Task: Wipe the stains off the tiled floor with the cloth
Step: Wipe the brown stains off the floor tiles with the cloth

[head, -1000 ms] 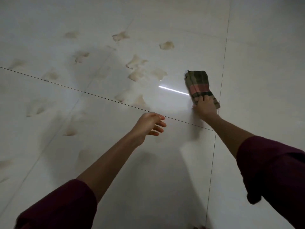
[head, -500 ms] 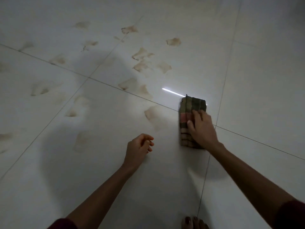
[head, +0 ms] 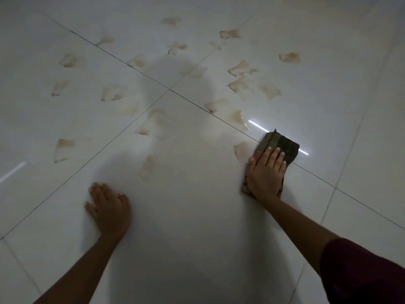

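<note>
Nearest the viewer, the left hand [head: 108,210] is laid flat on the tiled floor [head: 188,227], fingers spread and holding nothing; it is judged to serve as a support. A dark red sleeve [head: 359,270] is seen on the right forearm.

Further out, the right hand [head: 266,172] is pressed palm-down on the cloth [head: 279,144], fingers extended and slightly parted rather than curled around it. The cloth is folded into a thick pad, dark checked with a reddish stripe, and lies across a grout line [head: 197,105] just right of a pale brown stain [head: 242,149], which its left edge appears to touch.

The cloth is judged soft, light and limp; on glossy tile it is likely to slide readily. Flat pressure over its middle is judged best, since a pinch at one edge would let the folds open.

One cloth and two hands are counted. Beyond the cloth, brownish stains are scattered over at least four tiles; roughly twenty are made out, though the faint ones in shadow cannot be counted with certainty. A bright streak of reflected light [head: 258,126] is noted beside the cloth.
</note>
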